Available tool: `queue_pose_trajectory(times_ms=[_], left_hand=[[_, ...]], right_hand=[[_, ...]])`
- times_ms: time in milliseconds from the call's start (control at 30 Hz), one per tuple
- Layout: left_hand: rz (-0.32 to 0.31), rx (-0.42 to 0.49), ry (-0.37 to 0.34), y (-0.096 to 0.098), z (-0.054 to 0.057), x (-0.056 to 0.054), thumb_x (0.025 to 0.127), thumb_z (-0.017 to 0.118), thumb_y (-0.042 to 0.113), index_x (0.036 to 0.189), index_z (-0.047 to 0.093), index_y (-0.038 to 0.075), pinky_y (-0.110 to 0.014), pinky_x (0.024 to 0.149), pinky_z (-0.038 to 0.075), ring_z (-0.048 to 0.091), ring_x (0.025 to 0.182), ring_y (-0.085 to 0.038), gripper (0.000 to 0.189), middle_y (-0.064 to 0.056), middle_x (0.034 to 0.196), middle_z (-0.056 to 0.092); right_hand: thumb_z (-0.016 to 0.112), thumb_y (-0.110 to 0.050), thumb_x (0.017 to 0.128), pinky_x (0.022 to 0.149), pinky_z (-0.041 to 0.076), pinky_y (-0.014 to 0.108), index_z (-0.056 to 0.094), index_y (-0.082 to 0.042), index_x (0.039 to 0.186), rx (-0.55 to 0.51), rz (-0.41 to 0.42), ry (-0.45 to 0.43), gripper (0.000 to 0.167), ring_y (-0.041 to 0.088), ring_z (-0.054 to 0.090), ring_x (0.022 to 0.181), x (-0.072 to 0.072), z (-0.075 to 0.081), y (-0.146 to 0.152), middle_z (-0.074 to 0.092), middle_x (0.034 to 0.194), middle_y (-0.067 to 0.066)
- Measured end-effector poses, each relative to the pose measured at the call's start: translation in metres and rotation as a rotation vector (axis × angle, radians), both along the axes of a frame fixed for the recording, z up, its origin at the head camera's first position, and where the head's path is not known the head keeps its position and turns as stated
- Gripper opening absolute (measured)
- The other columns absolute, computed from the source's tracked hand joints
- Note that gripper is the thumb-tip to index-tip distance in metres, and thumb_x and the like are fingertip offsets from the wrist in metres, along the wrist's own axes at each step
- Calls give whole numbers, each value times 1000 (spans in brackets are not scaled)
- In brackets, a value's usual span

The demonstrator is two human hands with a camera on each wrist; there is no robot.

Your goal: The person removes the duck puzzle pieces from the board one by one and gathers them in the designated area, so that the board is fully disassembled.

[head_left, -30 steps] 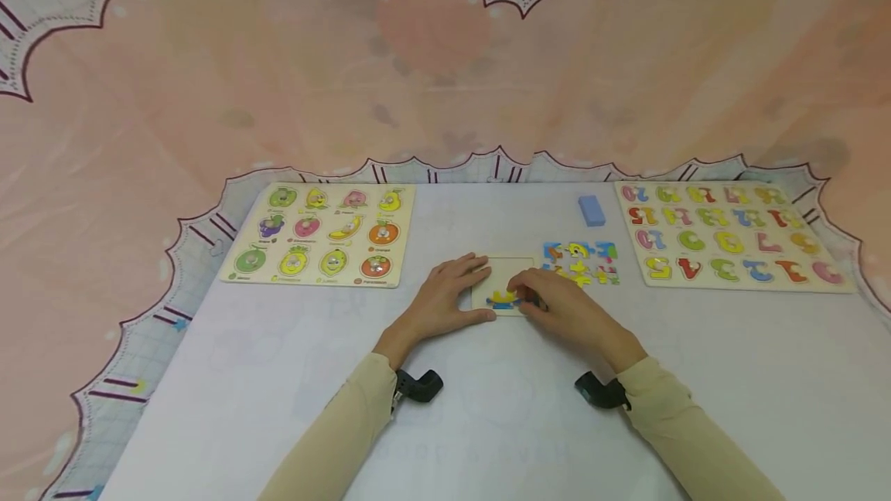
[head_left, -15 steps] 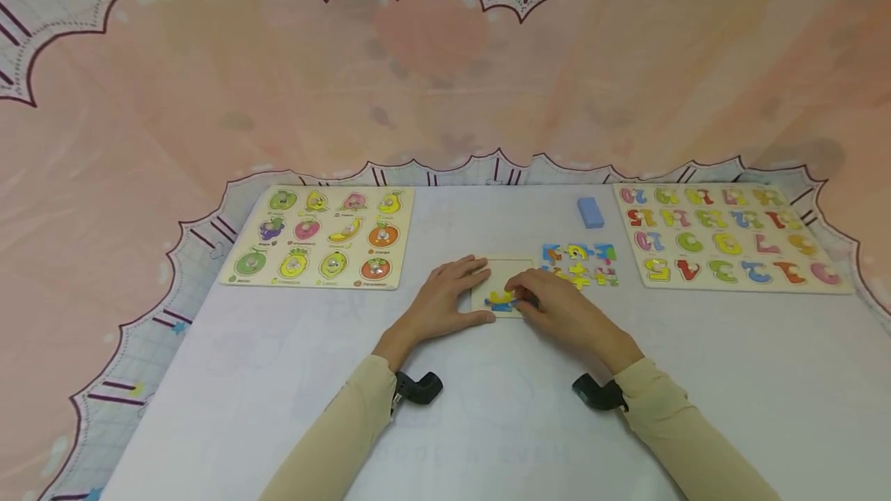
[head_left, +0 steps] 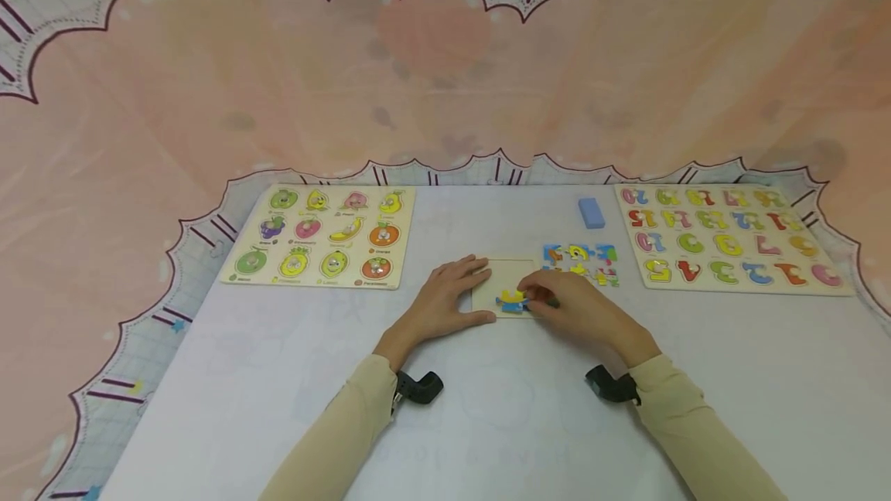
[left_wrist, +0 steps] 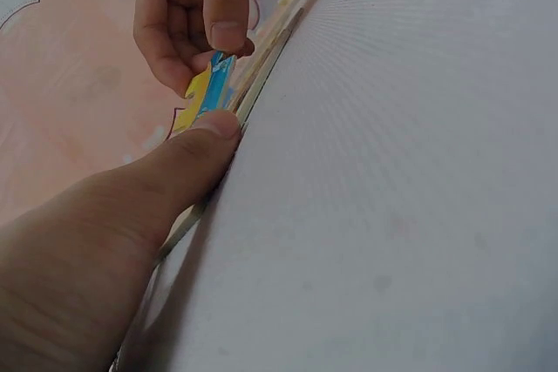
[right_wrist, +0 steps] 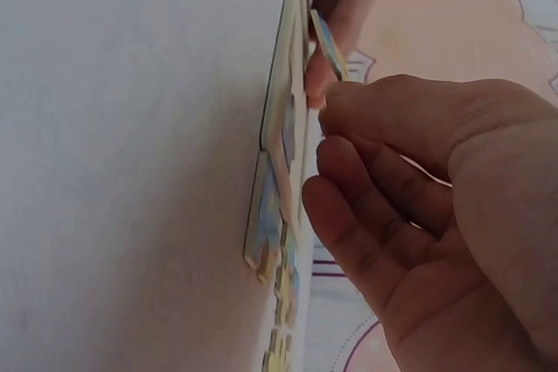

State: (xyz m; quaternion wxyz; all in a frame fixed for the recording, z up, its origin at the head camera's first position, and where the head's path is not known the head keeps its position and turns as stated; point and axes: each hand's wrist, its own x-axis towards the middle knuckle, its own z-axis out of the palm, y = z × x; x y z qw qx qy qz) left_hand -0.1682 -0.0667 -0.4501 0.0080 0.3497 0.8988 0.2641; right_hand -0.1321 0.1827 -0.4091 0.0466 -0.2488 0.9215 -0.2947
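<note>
A pale wooden puzzle tray (head_left: 508,273) lies in the middle of the table. My left hand (head_left: 442,296) rests at its left side, fingers spread along the edge and the thumb lying straight by the near edge. My right hand (head_left: 574,304) pinches a yellow and blue jigsaw piece (head_left: 513,301) between thumb and fingertips, over the tray's near right part. In the left wrist view the jigsaw piece (left_wrist: 214,89) stands tilted, close to my left thumb (left_wrist: 200,141). The right wrist view shows the piece (right_wrist: 329,45) apart from the tray's surface (right_wrist: 283,67).
Several loose jigsaw pieces (head_left: 605,253) lie beside the tray, partly behind my right hand. A blue block (head_left: 592,213) sits farther back. A fruit puzzle board (head_left: 320,246) is on the left, a number puzzle board (head_left: 731,242) on the right. A patterned cloth (head_left: 445,83) hangs behind.
My right hand has shifted slightly to the right, carrying the jigsaw piece with it. My left hand and the tray have stayed put.
</note>
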Motion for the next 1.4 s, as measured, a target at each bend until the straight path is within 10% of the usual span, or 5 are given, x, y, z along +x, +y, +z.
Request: queue_pose_trajectory(times_ms=[1400], left_hand=[[0, -4, 10, 0, -1, 0, 80, 69, 51, 139, 48, 12, -46, 115, 24, 26, 144, -20, 74, -1, 150, 39]], right_hand=[[64, -13, 90, 78, 49, 23, 62, -15, 108, 86, 23, -204, 18, 13, 53, 87, -6, 18, 60, 61, 91, -4]])
